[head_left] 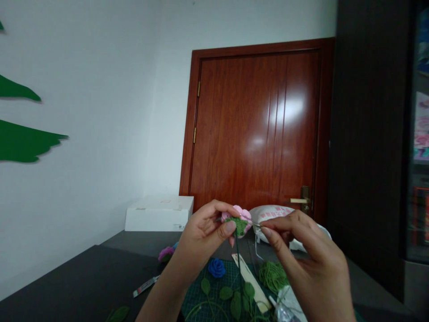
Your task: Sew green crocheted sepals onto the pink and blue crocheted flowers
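My left hand (pixel 209 228) pinches a pink crocheted flower (pixel 246 213) by its green base (pixel 238 226), thumb in front and fingers behind. A thin dark green stem (pixel 238 259) hangs down from the base. My right hand (pixel 301 241) pinches a thin metal needle (pixel 252 222) between thumb and forefinger. The needle points left, and its tip reaches the flower near my left forefinger; whether it has gone into the yarn I cannot tell.
On the green cutting mat (pixel 197 286) are a blue crocheted rose (pixel 216 268), green leaves (pixel 235 305), a pale ruler (pixel 253 286) and green yarn (pixel 273 276). A cutter (pixel 145 286) and purple flower (pixel 165 254) lie left. Behind stand a white box (pixel 157 214) and printed sack (pixel 271 211).
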Demonstrator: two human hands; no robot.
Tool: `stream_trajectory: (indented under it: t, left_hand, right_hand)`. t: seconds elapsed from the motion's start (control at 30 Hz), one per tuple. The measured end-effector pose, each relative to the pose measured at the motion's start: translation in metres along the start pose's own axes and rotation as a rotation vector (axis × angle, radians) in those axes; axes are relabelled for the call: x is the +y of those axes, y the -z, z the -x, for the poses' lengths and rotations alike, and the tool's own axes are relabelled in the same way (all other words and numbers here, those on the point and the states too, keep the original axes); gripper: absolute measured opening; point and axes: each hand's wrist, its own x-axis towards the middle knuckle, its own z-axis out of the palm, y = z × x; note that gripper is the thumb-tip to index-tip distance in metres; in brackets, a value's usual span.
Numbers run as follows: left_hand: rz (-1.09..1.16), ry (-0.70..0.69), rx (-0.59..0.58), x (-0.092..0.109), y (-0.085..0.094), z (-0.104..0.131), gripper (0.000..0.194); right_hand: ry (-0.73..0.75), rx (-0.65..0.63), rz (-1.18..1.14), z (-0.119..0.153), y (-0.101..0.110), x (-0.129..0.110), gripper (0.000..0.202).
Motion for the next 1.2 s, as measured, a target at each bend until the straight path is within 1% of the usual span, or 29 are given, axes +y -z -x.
stream_trajectory:
  t: [0.13,0.27,0.47,0.67,0.8,1.0,1.13,1.2]
  left_hand:
    - [-0.016,-0.002,0.009,0.002,0.000,0.001,0.012]
    - [-0.036,-0.030,0.039,0.003,0.001,0.000,0.013]
    - [-0.085,-0.034,0.074,0.005,0.004,0.000,0.015]
    - [-0.069,-0.062,0.104,0.007,0.002,0.001,0.013]
    - [-0.072,-0.071,0.108,0.007,0.002,0.001,0.012]
    - [-0.080,-0.086,0.106,0.006,0.004,0.001,0.011]
    - [-0.104,-0.110,0.097,0.007,0.005,0.001,0.011]
    - [-0.116,-0.127,0.090,0.007,0.006,0.001,0.012]
  right_hand:
    - [0.066,0.024,0.126,-0.002,-0.002,-0.006,0.012]
    - [0.102,0.080,0.187,-0.002,-0.003,-0.006,0.015]
    - [0.142,0.005,0.208,-0.001,0.001,-0.001,0.016]
    - [0.146,-0.026,0.259,-0.001,0.004,-0.001,0.014]
    - [0.150,-0.055,0.315,-0.001,0.005,-0.001,0.014]
    - [0.198,-0.113,0.366,0.006,0.007,0.007,0.015]
    - [0.205,-0.115,0.414,0.006,0.007,0.003,0.017]
    - [0.187,-0.075,0.440,0.004,0.007,-0.002,0.018]
